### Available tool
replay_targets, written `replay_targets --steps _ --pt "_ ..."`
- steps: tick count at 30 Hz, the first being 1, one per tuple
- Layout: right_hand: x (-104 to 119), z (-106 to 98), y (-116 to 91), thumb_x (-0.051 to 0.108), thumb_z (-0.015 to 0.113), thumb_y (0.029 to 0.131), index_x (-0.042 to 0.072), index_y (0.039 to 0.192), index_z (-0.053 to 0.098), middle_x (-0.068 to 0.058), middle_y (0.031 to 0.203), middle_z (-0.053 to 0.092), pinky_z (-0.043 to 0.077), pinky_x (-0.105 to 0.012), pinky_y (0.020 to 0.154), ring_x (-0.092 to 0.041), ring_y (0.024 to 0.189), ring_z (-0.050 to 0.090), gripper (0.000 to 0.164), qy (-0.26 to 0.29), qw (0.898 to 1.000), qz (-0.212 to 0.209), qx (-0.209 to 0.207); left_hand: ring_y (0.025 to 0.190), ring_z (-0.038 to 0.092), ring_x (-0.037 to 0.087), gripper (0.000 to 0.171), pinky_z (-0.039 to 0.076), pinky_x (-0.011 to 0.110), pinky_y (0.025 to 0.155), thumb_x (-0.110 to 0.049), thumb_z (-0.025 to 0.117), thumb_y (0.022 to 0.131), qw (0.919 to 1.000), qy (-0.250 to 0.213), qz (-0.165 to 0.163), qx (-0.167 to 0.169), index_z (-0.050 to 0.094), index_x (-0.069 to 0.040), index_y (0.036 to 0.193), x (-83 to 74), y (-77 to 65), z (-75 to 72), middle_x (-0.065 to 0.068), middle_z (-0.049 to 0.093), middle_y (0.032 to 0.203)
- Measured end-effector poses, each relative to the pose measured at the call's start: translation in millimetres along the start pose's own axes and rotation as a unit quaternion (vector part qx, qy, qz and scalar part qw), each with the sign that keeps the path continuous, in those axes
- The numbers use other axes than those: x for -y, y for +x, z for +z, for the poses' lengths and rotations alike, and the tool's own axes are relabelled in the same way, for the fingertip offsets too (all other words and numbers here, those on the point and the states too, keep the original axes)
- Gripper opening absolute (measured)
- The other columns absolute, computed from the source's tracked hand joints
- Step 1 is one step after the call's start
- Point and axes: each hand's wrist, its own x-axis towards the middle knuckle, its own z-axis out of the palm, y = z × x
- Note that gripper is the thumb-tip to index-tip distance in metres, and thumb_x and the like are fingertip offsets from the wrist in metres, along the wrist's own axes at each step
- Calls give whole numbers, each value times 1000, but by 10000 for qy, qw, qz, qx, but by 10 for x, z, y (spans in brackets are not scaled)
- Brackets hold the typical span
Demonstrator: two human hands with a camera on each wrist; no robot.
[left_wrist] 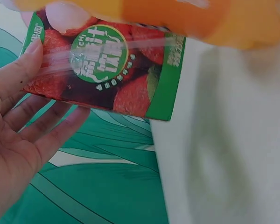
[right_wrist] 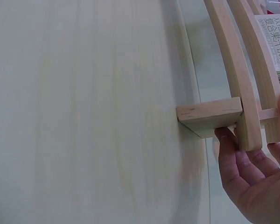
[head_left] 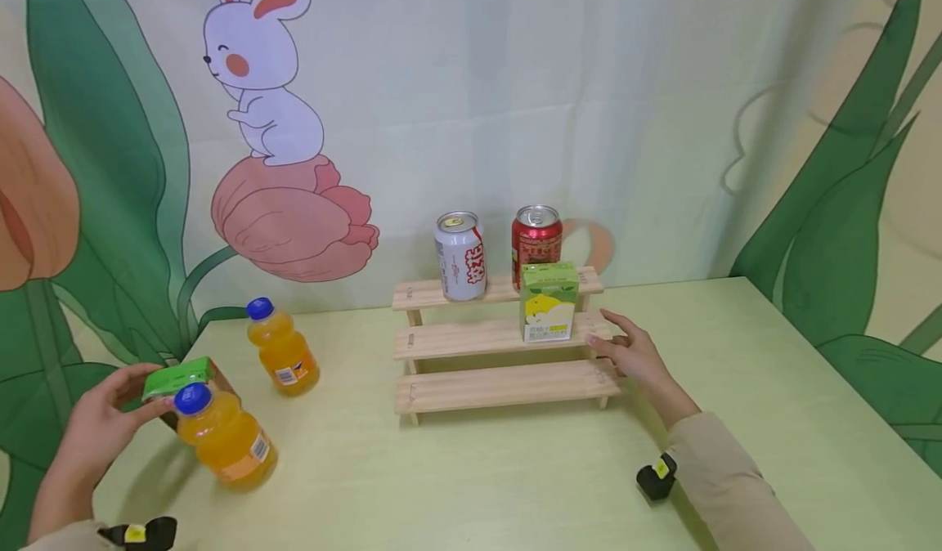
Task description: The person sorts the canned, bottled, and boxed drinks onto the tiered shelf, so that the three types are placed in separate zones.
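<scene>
Red-and-green carton (head_left: 179,377): at the wooden rack's (head_left: 508,386) 8 o'clock; best lifted level, clear of the near bottle (head_left: 226,446).
Left hand (head_left: 96,428): partly spread, pinching the carton.
Right hand (head_left: 642,360): loosely curled round the rack's 3 o'clock end; light pressure should steady it.

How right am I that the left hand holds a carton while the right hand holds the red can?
Not quite: the right hand grips the wooden rack, as the right wrist view shows. The left hand does hold the carton.
</scene>
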Motion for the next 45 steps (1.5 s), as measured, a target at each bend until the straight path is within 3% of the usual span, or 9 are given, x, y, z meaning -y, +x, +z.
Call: replay_targets --steps 5,12,15,17,20,28,34,40,45 --pt "19 -3 -13 27 59 89 8 144 25 -20 108 60 42 -24 53 -9 69 57 67 20 10000 2 29 98 47 41 50 41 27 61 -23 65 85 9997 152 -72 -186 47 6 121 -226 -13 -52 28 54 110" --pt "7 -9 -12 27 59 89 9 144 25 -19 109 59 41 -24 53 -9 67 54 67 21 10000 21 20 99 44 41 52 38 59 76 -25 65 85 9994 -84 -97 -309 46 5 122 -368 -6 -100 31 51 112" --pt "-9 -12 0 28 59 89 9 143 26 -18 107 60 41 -23 53 -8 66 54 66 20 10000 19 20 90 49 19 50 44 44 73 -25 66 83 9990 61 -71 -435 48 3 121 -408 -2 -121 21 55 107" --pt "-21 -15 10 28 59 89 10 143 26 -19 107 59 41 -23 53 -9 66 53 66 19 10000 12 10 85 45 1 50 45 36 69 -25 67 83 9987 124 -23 -500 49 2 120 -437 5 -136 11 57 103" --pt "-24 -15 21 27 59 89 10 143 27 -20 108 58 41 -23 53 -9 67 53 66 -7 10000 30 -15 80 35 -14 49 41 19 63 -24 68 82 9982 173 74 -575 50 1 120 -479 16 -156 0 56 100" --pt "-17 -11 19 27 60 88 8 143 27 -12 98 60 40 -23 52 -9 64 51 67 55 10000 -1 -5 81 36 -14 46 37 7 60 -19 69 81 9968 131 382 -690 51 2 118 -595 16 -189 -18 48 95" --pt "-5 -6 14 29 60 88 9 143 27 -19 108 58 42 -24 54 -8 69 56 67 -10 10000 29 -11 80 39 -12 46 39 4 59 -17 69 81 9962 53 455 -736 51 2 118 -660 11 -199 -22 46 94" --pt "4 1 30 29 60 88 10 143 27 -14 99 61 41 -23 53 -9 70 57 67 -73 9999 142 -51 80 38 -12 45 38 12 59 -17 69 82 9951 91 592 -790 51 3 118 -718 1 -208 -28 42 92" --pt "-2 -2 35 29 60 88 12 143 27 -13 97 60 40 -23 53 -9 71 56 67 -87 9997 197 -69 79 40 -10 44 38 8 58 -16 69 82 9947 91 667 -777 51 2 118 -771 -8 -222 -23 45 93"
